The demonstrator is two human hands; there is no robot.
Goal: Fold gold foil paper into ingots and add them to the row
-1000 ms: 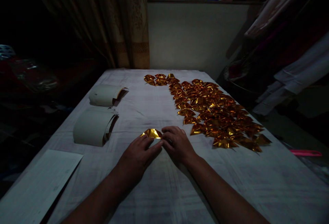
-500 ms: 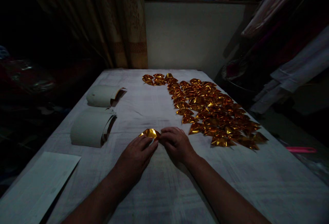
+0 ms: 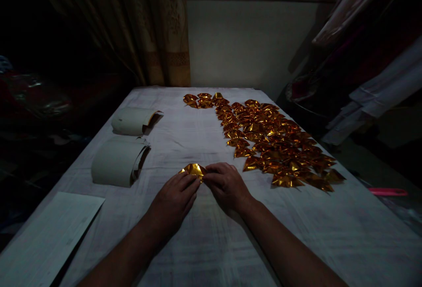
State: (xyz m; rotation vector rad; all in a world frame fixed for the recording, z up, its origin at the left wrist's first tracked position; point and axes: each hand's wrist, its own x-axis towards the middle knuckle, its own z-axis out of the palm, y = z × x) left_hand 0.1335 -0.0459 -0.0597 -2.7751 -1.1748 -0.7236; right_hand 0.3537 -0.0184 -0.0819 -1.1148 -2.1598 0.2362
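Observation:
Between my two hands is a shiny gold foil paper ingot (image 3: 194, 169), low over the cloth-covered table (image 3: 184, 131). My left hand (image 3: 176, 195) has its fingers closed on the ingot's near left side, hiding part of it. The fingertips of my right hand (image 3: 226, 184) pinch its right end. Many folded gold foil ingots (image 3: 260, 135) lie in a wide cluster to the right and beyond my hands.
Two curved stacks of pale paper sheets (image 3: 115, 162) lie on the left, one behind the other. A flat white board (image 3: 49, 234) is at the near left. Curtain (image 3: 158, 32) and wall (image 3: 244, 41) stand beyond the table; a pink handle (image 3: 388, 191) shows off the right edge.
My left fingers have shifted slightly left along the ingot, and a little more of its gold face shows. My right hand stays at its right end. The view has moved slightly.

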